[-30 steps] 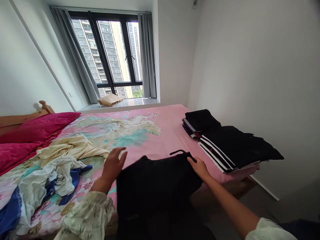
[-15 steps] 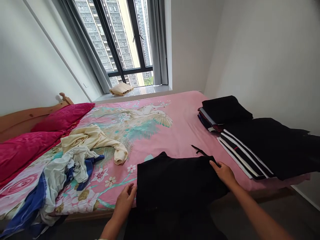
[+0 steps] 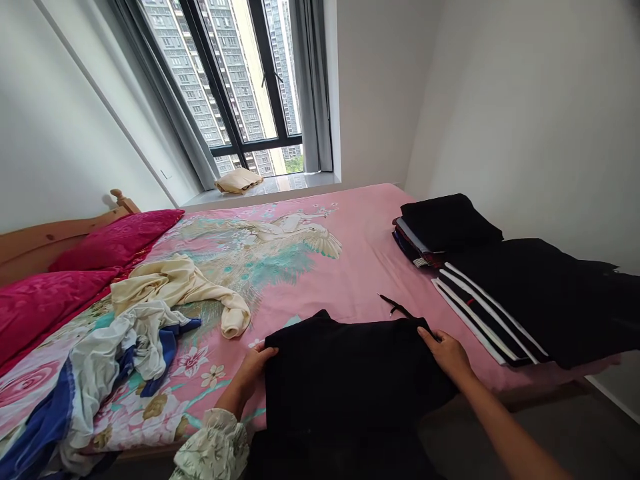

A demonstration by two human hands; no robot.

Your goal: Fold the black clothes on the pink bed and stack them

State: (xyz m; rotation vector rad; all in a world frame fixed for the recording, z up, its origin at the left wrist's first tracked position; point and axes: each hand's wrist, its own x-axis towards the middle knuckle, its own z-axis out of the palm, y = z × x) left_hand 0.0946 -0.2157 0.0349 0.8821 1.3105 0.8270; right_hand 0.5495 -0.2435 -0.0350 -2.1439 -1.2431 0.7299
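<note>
Bed: pink, flower-and-bird print; is carrying all the clothing listed below, save what is hanging past its near edge.

Front stack: black on top, white and black edges showing; is lying flat at the right side, running out of view there. Judged finished.

Black garment: is spanning the space between the two hands at the near edge of the bed, its upper edge spreading level and its lower part falling toward the wearer. Folds in the dark cloth are not showing clearly; judged as being in hand and unfinished, since it is lying apart from both stacks.

White-and-blue garment: is lying crumpled at the left, trailing over the near edge. Judged as remaining.

Back stack: black on top, grey and patterned layers beneath; is sitting just behind the front stack. Judged finished.

Cream garment: is lying bunched beside the white-and-blue garment, one end twisting rightward. Judged as remaining.

Right hand: is pinching the black garment's upper right corner.

Left hand: is pinching the upper left edge, thumb on top.

Black cord: is trailing onto the bed near the right hand.
</note>
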